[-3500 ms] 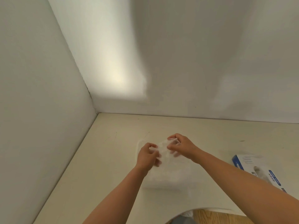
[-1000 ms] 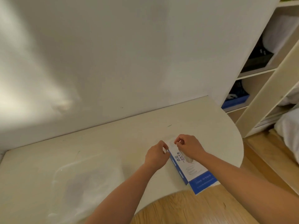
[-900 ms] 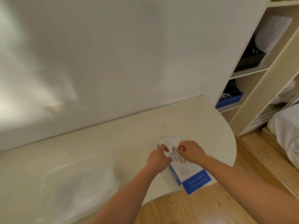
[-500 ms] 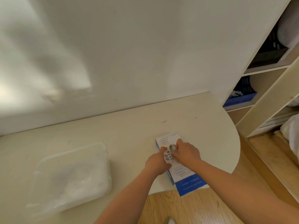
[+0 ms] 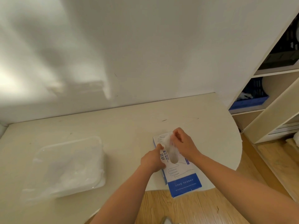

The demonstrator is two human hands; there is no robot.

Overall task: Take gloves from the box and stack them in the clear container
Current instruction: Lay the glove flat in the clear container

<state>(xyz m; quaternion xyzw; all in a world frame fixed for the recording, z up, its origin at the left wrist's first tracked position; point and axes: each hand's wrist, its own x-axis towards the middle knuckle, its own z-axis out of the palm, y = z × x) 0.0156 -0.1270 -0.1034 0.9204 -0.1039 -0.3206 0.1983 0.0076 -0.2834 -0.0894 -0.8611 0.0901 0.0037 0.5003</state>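
Cream tabletop [image 5: 129,126] bears the box [image 5: 182,178] near its right edge, left hand [image 5: 152,160] gripping its side, right hand [image 5: 184,144] holding in a pinch grip a glove [image 5: 169,146] now drawn up from the slot, clear container [image 5: 68,165] well apart leftward.

Your count: two hands, left hand [image 5: 152,160], right hand [image 5: 183,143]; one glove box [image 5: 182,180], 5 o'clock; one glove [image 5: 169,143]; one clear container [image 5: 68,165], 8 o'clock; one blue crate [image 5: 249,101], 3 o'clock.
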